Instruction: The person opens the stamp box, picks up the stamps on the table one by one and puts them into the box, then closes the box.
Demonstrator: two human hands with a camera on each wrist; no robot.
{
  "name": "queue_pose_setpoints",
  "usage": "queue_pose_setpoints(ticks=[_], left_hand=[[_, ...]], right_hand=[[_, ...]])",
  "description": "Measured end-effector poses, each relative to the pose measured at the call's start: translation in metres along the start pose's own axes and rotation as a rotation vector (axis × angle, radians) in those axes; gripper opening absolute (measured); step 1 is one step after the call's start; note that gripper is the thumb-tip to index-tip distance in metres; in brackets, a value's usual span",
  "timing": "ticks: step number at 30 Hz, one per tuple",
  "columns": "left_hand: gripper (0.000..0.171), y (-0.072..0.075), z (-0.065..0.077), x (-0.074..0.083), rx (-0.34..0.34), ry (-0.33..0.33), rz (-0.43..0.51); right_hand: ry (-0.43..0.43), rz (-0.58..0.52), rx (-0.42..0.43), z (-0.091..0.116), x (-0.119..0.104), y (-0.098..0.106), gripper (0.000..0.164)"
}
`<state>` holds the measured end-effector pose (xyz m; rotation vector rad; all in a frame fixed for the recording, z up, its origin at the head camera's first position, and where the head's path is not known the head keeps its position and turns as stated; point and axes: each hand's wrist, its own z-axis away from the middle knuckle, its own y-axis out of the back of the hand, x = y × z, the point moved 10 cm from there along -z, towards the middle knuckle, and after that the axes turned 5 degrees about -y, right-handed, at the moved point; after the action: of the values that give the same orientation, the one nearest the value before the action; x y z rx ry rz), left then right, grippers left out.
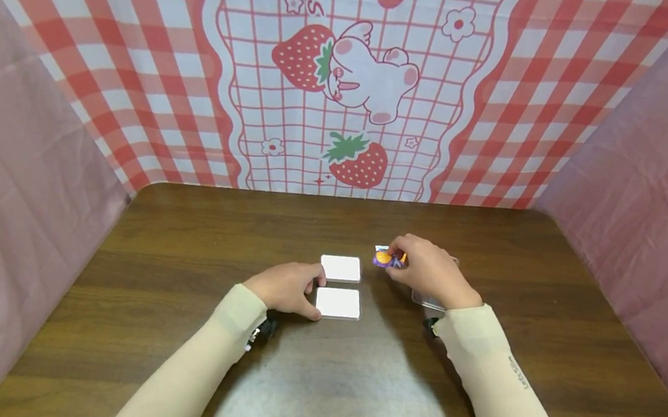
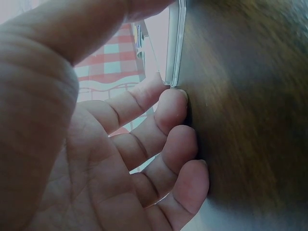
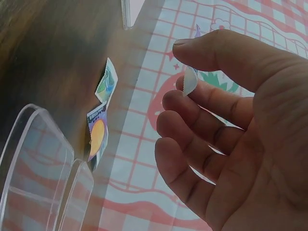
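Note:
Two flat white rectangular blocks with clear edges lie one behind the other, a far block [image 1: 340,269] and a near block [image 1: 339,303]. My left hand [image 1: 288,288] is at the near block's left end, thumb at its front corner and index finger at its back corner. In the left wrist view the index fingertip meets the corner of the block [image 2: 171,45]; the other fingers curl against the table. My right hand [image 1: 429,269] pinches a small stamp-like paper piece [image 3: 190,82] with a toothed edge between thumb and index finger.
Below the right hand lie a green-patterned paper piece [image 3: 107,82] and a purple and orange one [image 3: 97,136]. A clear plastic box [image 3: 38,159] stands beside them, mostly hidden under the right hand in the head view. A checked strawberry cloth [image 1: 344,102] hangs behind the wooden table [image 1: 186,234].

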<state>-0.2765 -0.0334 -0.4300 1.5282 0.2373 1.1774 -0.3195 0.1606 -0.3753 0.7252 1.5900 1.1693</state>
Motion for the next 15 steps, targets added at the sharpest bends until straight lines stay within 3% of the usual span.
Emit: queue_pose_setpoints(ticks=[8, 15], left_hand=[[0.047, 0.0, 0.0, 0.001, 0.008, -0.001, -0.003], [0.048, -0.001, -0.001, 0.0, 0.01, 0.004, -0.009]], right_hand=[[0.119, 0.027, -0.003, 0.001, -0.018, -0.008, 0.026], [0.12, 0.053, -0.054, 0.001, -0.026, -0.016, 0.026]])
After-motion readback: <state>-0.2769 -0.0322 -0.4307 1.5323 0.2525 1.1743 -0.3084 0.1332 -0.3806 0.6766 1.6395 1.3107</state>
